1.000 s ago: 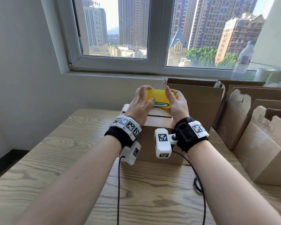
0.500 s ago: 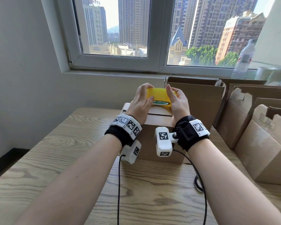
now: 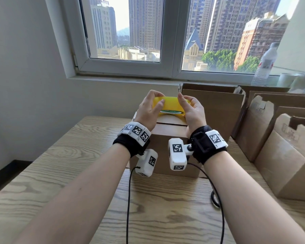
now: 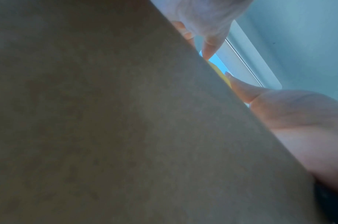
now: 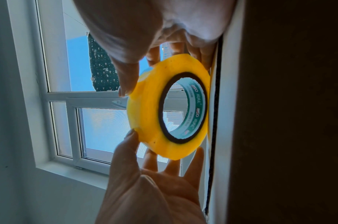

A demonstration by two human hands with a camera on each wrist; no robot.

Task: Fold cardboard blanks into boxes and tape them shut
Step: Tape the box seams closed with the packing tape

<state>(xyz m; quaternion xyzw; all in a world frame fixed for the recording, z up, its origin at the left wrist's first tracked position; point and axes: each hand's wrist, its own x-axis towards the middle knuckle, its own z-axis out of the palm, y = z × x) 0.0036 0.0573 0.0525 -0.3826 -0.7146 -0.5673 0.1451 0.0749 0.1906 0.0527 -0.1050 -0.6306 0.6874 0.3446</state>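
Since a moment earlier little had changed: the left hand (image 3: 149,110) and right hand (image 3: 192,110) still grasped the yellow tape roll (image 3: 171,105) with curled fingers (image 5: 126,81) just above the folded box (image 3: 167,148) on the counter (image 3: 77,155), probably hunting the tape's loose end.

Both hands, left hand (image 3: 149,110) and right hand (image 3: 192,110), grip a yellow tape roll (image 3: 171,105) above a closed cardboard box (image 3: 167,147) on the wooden table (image 3: 60,164); open boxes (image 3: 280,138) stand right.
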